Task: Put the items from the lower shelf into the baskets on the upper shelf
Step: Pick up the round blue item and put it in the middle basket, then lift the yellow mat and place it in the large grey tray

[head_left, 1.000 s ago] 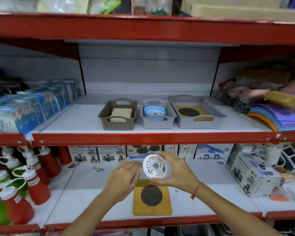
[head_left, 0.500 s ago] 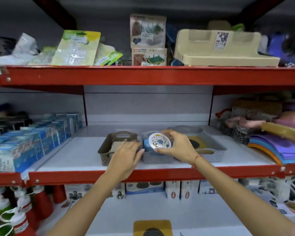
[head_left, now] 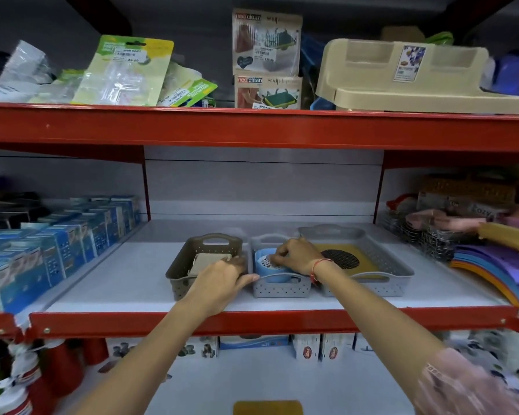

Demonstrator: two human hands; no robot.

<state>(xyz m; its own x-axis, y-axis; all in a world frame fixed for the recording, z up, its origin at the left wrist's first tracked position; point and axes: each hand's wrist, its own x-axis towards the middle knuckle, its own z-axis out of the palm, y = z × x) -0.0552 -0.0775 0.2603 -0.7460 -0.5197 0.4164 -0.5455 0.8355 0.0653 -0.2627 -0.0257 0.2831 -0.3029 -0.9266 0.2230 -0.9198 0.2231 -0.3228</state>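
Three baskets stand on the upper shelf: a brown basket with a beige item, a small grey basket with blue round containers, and a wide grey tray basket holding a yellow mat with a black mesh centre. My right hand reaches into the small grey basket, fingers closed on the patterned round container resting on the blue ones. My left hand rests on the gap between the brown and small grey baskets, touching their rims. Another yellow mat lies on the lower shelf.
Blue boxes fill the upper shelf's left side, coloured mats and scrubbers its right. Red bottles stand at the lower left, small boxes along the lower shelf's back. A red shelf edge runs under my wrists.
My right hand carried the patterned round container up from the lower shelf and lowered it into the small grey basket. My left hand rose to the baskets' rims. The view tilted upward.
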